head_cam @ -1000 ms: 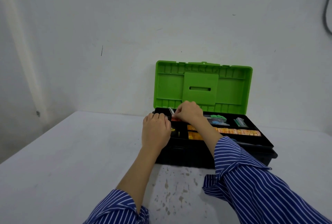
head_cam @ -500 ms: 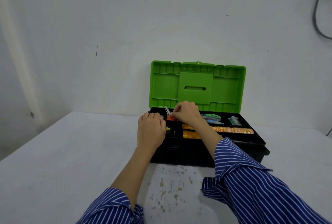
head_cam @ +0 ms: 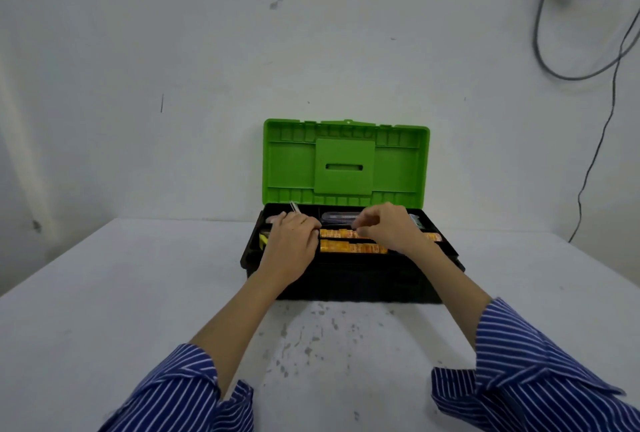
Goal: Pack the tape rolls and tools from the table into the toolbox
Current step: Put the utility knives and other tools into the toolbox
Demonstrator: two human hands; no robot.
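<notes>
Over the black plastic toolbox (head_cam: 349, 279), left hand (head_cam: 292, 244) flat, right hand (head_cam: 388, 227) curled; grip unclear

A white table (head_cam: 104, 293) fills the lower part of the view, its top speckled with dark flecks near the front middle. Behind it rises a plain whitish wall (head_cam: 173, 50) with a few small dark marks and scuffs. In the upper right corner, grey cables (head_cam: 554, 60) hang looped against the wall, one thin lead trailing down toward the table's far right edge. The light is soft and even.
</notes>
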